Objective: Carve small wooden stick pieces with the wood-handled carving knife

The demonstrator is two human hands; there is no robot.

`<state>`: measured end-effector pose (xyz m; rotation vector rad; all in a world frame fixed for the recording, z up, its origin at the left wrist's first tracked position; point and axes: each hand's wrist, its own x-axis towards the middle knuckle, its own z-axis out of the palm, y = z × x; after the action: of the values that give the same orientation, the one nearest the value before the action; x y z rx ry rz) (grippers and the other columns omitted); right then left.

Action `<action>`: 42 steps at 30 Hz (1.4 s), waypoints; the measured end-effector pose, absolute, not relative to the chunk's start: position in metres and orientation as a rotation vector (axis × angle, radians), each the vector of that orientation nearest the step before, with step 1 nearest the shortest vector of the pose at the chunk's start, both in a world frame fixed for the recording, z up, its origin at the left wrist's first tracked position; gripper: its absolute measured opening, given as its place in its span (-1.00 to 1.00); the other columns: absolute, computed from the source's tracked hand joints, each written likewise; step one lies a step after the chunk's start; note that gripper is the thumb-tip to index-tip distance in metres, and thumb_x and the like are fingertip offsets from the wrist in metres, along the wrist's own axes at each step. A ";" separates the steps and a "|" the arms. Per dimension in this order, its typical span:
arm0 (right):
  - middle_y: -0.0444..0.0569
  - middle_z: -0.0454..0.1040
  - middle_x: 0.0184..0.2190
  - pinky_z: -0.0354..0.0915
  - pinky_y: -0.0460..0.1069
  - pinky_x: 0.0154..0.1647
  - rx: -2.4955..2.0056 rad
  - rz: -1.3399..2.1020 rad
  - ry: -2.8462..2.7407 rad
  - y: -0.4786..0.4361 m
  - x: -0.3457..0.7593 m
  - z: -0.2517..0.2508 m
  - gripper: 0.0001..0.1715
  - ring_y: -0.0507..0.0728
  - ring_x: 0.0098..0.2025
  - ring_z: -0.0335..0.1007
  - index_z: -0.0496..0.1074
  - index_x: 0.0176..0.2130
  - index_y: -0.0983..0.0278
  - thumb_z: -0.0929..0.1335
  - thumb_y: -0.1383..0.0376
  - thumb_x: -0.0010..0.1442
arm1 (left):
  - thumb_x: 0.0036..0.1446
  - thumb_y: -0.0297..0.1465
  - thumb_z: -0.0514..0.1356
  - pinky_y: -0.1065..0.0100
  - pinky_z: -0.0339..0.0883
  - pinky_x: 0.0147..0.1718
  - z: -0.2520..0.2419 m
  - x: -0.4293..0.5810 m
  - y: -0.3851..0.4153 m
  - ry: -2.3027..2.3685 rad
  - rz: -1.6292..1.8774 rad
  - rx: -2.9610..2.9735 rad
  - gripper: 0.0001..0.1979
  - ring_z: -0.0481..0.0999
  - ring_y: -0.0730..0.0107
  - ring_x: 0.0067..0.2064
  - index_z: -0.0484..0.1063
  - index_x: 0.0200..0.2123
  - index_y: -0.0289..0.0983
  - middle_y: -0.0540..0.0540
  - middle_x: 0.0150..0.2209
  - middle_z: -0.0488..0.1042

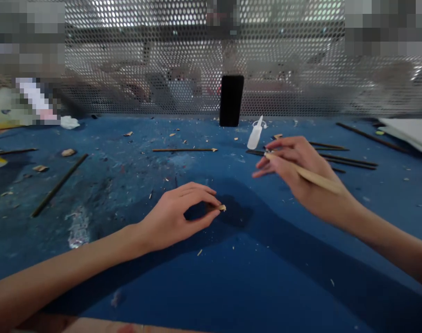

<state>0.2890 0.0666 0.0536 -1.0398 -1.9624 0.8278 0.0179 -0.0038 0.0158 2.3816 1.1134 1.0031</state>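
My left hand point(183, 210) is low over the blue tabletop, thumb and forefinger pinched on a small pale wood piece point(223, 208). Only the tip of that piece shows past the fingers. Raised to the right, my right hand point(297, 171) holds a light wooden-handled tool point(315, 179) between thumb and fingers, its handle lying back across the hand. The tool's working end, near the fingertips, is too blurred to make out. Just beyond this hand a small white squeeze bottle point(255, 135) with a pointed nozzle stands tilted.
A black phone point(231, 101) leans upright against a perforated metal screen point(183, 88). Thin dark sticks point(350, 159) lie at the right, another stick point(60, 185) at the left, and a thin brown stick point(183, 150) in the middle. Wood scraps litter the blue table point(266, 286).
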 end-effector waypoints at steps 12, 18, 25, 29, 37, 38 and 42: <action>-0.21 0.23 -0.52 0.10 -0.09 -0.53 -1.195 1.144 -1.809 0.026 0.284 0.034 -0.58 -0.03 -0.51 0.10 0.40 -0.29 0.20 0.23 -0.02 0.44 | 0.36 -0.42 0.16 0.40 0.42 -0.12 0.017 0.048 0.018 0.991 0.739 2.292 -0.82 0.60 0.43 -0.13 0.55 -0.06 -0.23 0.02 -0.14 0.63; -0.21 0.18 -0.49 0.03 -0.09 -0.56 -1.230 1.087 -1.722 0.029 0.287 0.017 -0.55 -0.03 -0.51 0.04 0.31 -0.35 0.21 0.23 -0.02 0.44 | 0.39 -0.42 0.16 0.27 0.41 -0.03 0.002 0.050 0.032 0.947 0.833 2.492 -0.75 0.48 0.33 -0.04 0.52 0.07 -0.23 -0.08 -0.05 0.57; -0.24 0.31 -0.54 0.07 -0.09 -0.56 -1.175 0.788 -2.120 0.020 0.295 0.018 -0.76 -0.04 -0.57 0.08 0.35 -0.24 0.20 0.23 0.17 0.47 | 0.38 -0.45 0.16 0.22 0.40 0.05 -0.003 0.048 0.033 0.979 0.825 2.598 -0.69 0.39 0.28 0.02 0.48 0.14 -0.27 -0.13 0.02 0.51; -0.25 0.35 -0.56 0.12 -0.11 -0.57 -1.168 0.752 -2.197 0.019 0.297 0.019 -0.80 -0.05 -0.60 0.15 0.32 -0.23 0.19 0.23 0.21 0.47 | 0.40 -0.47 0.10 0.17 0.39 0.08 -0.002 0.049 0.032 0.977 0.719 2.626 -0.67 0.35 0.24 0.08 0.47 0.16 -0.29 -0.18 0.07 0.47; -0.23 0.40 -0.53 0.20 -0.08 -0.52 -1.256 0.948 -2.191 0.026 0.298 0.017 -0.76 -0.03 -0.55 0.28 0.29 -0.24 0.17 0.19 0.17 0.49 | 0.39 -0.46 0.15 0.29 0.35 0.11 -0.003 0.047 0.034 0.889 0.712 2.591 -0.74 0.37 0.33 0.07 0.51 0.08 -0.24 -0.09 0.02 0.49; -0.23 0.40 -0.53 0.21 -0.08 -0.51 -1.254 0.956 -2.191 0.026 0.298 0.017 -0.75 -0.03 -0.55 0.28 0.28 -0.26 0.17 0.20 0.17 0.49 | 0.39 -0.48 0.14 0.30 0.34 0.11 -0.004 0.046 0.034 0.861 0.701 2.590 -0.73 0.37 0.34 0.07 0.51 0.08 -0.24 -0.09 0.02 0.49; -0.23 0.38 -0.55 0.18 -0.07 -0.55 -1.224 1.042 -2.165 0.029 0.297 0.016 -0.69 -0.02 -0.57 0.25 0.26 -0.31 0.17 0.21 0.11 0.48 | 0.40 -0.50 0.12 0.33 0.34 0.07 -0.006 0.043 0.034 0.801 0.690 2.572 -0.73 0.38 0.36 0.04 0.52 0.08 -0.25 -0.09 0.03 0.48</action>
<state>0.2973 0.0288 0.0163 -1.2236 -2.1646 1.0423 0.0433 0.0344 -0.0057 2.5716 0.8011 0.6897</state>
